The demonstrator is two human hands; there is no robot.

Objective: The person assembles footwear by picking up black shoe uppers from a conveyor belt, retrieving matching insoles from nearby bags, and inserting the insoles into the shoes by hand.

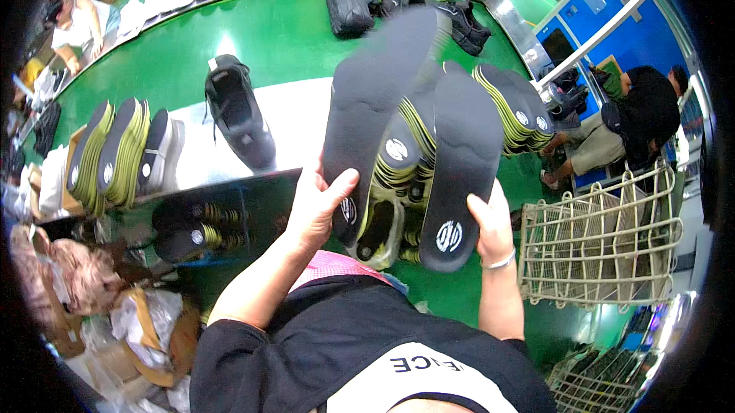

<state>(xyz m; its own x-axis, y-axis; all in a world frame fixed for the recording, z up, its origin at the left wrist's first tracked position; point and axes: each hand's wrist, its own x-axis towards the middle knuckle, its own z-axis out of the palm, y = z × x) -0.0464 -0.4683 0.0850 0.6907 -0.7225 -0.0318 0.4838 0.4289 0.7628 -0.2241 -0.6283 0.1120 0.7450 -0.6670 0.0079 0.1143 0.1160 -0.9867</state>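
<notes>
My left hand (312,208) grips a black insole (375,95) near its heel, with the thumb on top; its upper end is blurred. My right hand (494,231) pinches a second black insole (467,149) by its outer edge, with a white round mark at the heel. Both insoles are held up side by side with their dark faces showing. Behind and between them, partly hidden, is a stack of black insoles with yellow-green edges (398,146). Another such stack (517,111) lies just right of the right-hand insole. A single black shoe (241,113) sits left of my left hand.
A green worktable (298,15) stretches ahead, with several black shoes (351,6) at its far side. More insole stacks (122,149) stand at the left. A wire cart (601,241) is at the right. One person (647,111) sits at the right, another (84,22) works far left.
</notes>
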